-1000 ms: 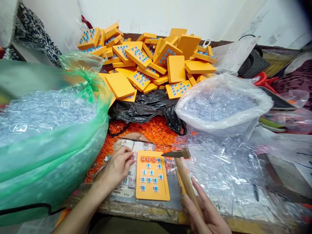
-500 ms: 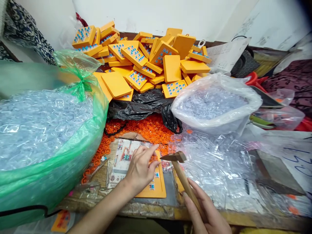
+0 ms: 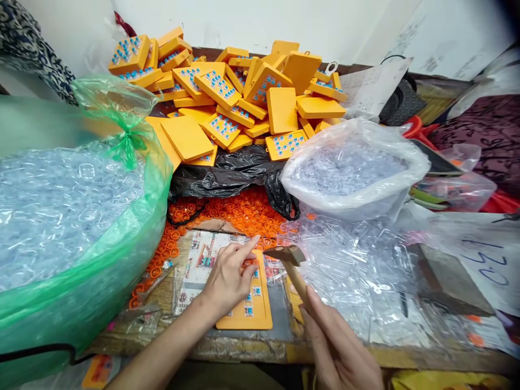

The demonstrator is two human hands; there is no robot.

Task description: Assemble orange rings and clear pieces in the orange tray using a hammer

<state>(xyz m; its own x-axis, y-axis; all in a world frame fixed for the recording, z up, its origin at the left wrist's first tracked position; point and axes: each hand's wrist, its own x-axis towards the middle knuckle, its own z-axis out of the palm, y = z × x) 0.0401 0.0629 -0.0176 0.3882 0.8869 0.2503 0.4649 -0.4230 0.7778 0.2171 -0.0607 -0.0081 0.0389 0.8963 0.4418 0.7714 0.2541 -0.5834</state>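
Our right hand [image 3: 341,346] wraps fingers round the hammer [image 3: 296,276]. Our left hand [image 3: 228,277], thumb and index spread, overhangs the board [image 3: 260,323].

The left hand [image 3: 227,279], a second ago beside the board [image 3: 263,320], has moved right along the worktop's front edge [image 3: 195,348] and over the board, now hiding most of its switches [image 3: 257,291]. The right hand [image 3: 341,341] has wrapped the hammer's handle [image 3: 298,281], covering its once-visible lower end.
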